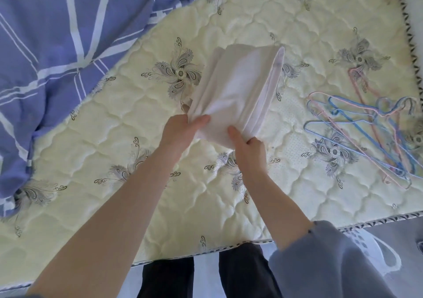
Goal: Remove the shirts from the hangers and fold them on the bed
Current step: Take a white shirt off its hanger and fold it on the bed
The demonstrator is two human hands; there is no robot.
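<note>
A white shirt (238, 89), folded into a narrow stack, is lifted a little above the cream quilted mattress (142, 160) in the middle of the view. My left hand (183, 130) pinches its near left corner, thumb on top. My right hand (247, 146) grips the near right corner. The far end of the shirt points away from me. Several bare wire hangers (366, 135), blue and pink, lie in a loose pile on the mattress to the right.
A purple duvet (57, 57) with white lines is bunched over the mattress's left and far-left part. The mattress's trimmed front edge (229, 248) runs just in front of my legs. Grey floor shows at the bottom right.
</note>
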